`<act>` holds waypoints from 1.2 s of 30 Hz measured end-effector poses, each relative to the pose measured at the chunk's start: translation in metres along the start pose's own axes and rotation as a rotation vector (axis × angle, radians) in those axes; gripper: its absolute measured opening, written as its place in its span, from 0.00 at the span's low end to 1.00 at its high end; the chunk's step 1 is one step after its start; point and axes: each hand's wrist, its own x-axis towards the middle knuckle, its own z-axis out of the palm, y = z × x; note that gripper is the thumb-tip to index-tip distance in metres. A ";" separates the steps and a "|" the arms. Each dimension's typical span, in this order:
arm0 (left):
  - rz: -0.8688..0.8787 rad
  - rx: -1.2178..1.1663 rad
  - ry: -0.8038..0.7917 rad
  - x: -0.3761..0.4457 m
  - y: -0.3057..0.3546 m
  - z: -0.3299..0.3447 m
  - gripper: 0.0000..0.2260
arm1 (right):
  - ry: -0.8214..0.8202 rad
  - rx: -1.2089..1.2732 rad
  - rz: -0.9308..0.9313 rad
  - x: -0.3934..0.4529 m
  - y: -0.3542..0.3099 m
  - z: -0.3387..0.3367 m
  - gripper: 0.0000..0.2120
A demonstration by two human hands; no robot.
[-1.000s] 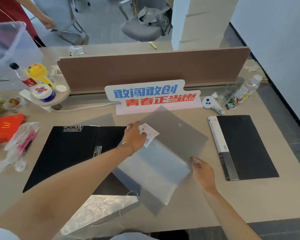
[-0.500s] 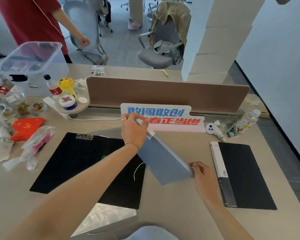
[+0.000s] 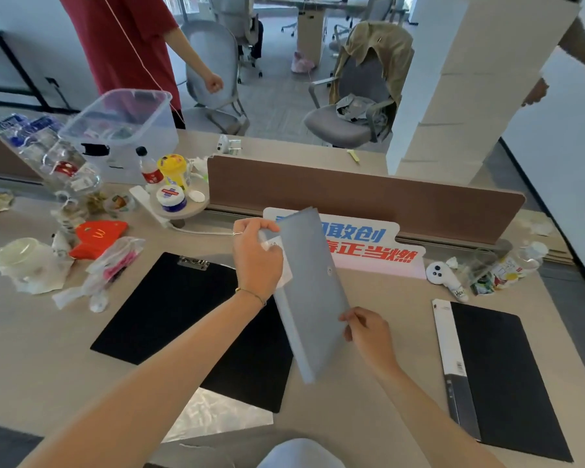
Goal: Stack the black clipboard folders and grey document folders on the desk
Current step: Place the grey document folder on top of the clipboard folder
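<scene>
I hold a grey document folder (image 3: 309, 292) tilted up off the desk, its long edge facing me. My left hand (image 3: 255, 258) grips its top left edge together with a small white slip. My right hand (image 3: 365, 327) pinches its lower right edge. An open black clipboard folder (image 3: 176, 309) lies flat on the desk under my left forearm, metal clip at its top. A second black folder (image 3: 500, 376) with a white and grey spine strip lies closed at the right. A clear plastic sleeve (image 3: 217, 417) sticks out at the desk's front edge.
A brown divider panel (image 3: 362, 194) and a blue-and-red sign (image 3: 368, 244) stand behind. Bottles, cups, wrappers and a clear bin (image 3: 115, 130) crowd the left. A white device (image 3: 441, 276) and litter sit at the right. A person in red (image 3: 125, 45) stands beyond the desk.
The grey folder lay opened out flat a second ago; both hands have closed it and raised it upright over the desk. The view has tilted upward.
</scene>
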 end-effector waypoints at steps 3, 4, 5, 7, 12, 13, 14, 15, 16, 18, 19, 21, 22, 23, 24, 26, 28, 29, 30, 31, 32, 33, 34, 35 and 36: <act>0.041 -0.011 -0.014 -0.006 0.004 -0.013 0.17 | 0.004 0.020 -0.086 0.022 -0.023 0.008 0.13; 0.073 -0.015 -0.022 -0.008 0.005 -0.018 0.18 | 0.014 0.034 -0.100 0.029 -0.030 0.011 0.12; 0.104 -0.020 -0.026 -0.008 0.005 -0.022 0.19 | 0.021 0.063 -0.088 0.036 -0.036 0.014 0.12; 0.139 -0.031 -0.021 -0.007 0.007 -0.032 0.22 | -0.007 0.136 -0.014 0.050 -0.044 0.018 0.19; 0.172 -0.101 -0.011 -0.005 0.018 -0.057 0.25 | -0.204 0.499 0.054 0.066 -0.056 0.018 0.37; 0.181 -0.127 -0.019 -0.004 0.020 -0.061 0.25 | -0.246 0.554 0.049 0.066 -0.059 0.017 0.33; 0.191 -0.144 -0.022 -0.003 0.021 -0.065 0.25 | -0.283 0.590 0.041 0.067 -0.061 0.018 0.29; 0.199 -0.158 -0.024 -0.001 0.023 -0.069 0.25 | -0.304 0.605 0.035 0.067 -0.063 0.019 0.24; 0.206 -0.173 -0.026 0.000 0.024 -0.072 0.26 | -0.312 0.616 0.032 0.068 -0.065 0.020 0.20; 0.196 -0.212 -0.033 0.003 0.023 -0.077 0.29 | -0.302 0.655 0.045 0.068 -0.068 0.023 0.12; 0.188 -0.218 -0.028 0.005 0.022 -0.079 0.30 | -0.296 0.680 0.053 0.068 -0.068 0.023 0.11; 0.177 -0.212 -0.006 0.007 0.016 -0.078 0.32 | -0.271 0.708 0.063 0.067 -0.070 0.021 0.09; 0.163 -0.221 0.003 0.007 0.013 -0.077 0.32 | -0.250 0.718 0.068 0.065 -0.071 0.019 0.09; 0.136 -0.242 0.014 0.007 0.010 -0.076 0.32 | -0.224 0.728 0.076 0.065 -0.070 0.018 0.08; 0.103 -0.283 0.004 0.006 0.008 -0.072 0.32 | -0.191 0.743 0.081 0.065 -0.068 0.015 0.07; 0.042 -0.352 0.002 0.003 0.001 -0.068 0.31 | -0.154 0.773 0.082 0.063 -0.067 0.011 0.06; 0.011 -0.372 0.006 -0.003 -0.011 -0.065 0.33 | -0.141 0.801 0.074 0.062 -0.068 0.008 0.06; 0.004 -0.359 0.000 -0.007 -0.015 -0.064 0.34 | -0.136 0.806 0.072 0.061 -0.069 0.006 0.05; -0.005 -0.341 -0.017 -0.013 -0.019 -0.058 0.36 | -0.121 0.806 0.070 0.059 -0.068 0.000 0.05; -0.021 -0.323 -0.041 -0.019 -0.020 -0.052 0.39 | -0.098 0.800 0.068 0.058 -0.064 -0.007 0.04; -0.041 -0.319 -0.064 -0.026 -0.020 -0.045 0.41 | -0.076 0.794 0.066 0.057 -0.060 -0.014 0.05; -0.066 -0.328 -0.090 -0.032 -0.021 -0.038 0.43 | -0.049 0.782 0.066 0.056 -0.055 -0.021 0.04; -0.085 -0.351 -0.120 -0.039 -0.021 -0.029 0.44 | -0.015 0.776 0.069 0.055 -0.050 -0.030 0.04; -0.106 -0.364 -0.147 -0.045 -0.022 -0.021 0.44 | 0.027 0.767 0.075 0.053 -0.044 -0.039 0.06; -0.116 -0.364 -0.178 -0.051 -0.021 -0.011 0.44 | 0.066 0.755 0.086 0.052 -0.038 -0.048 0.08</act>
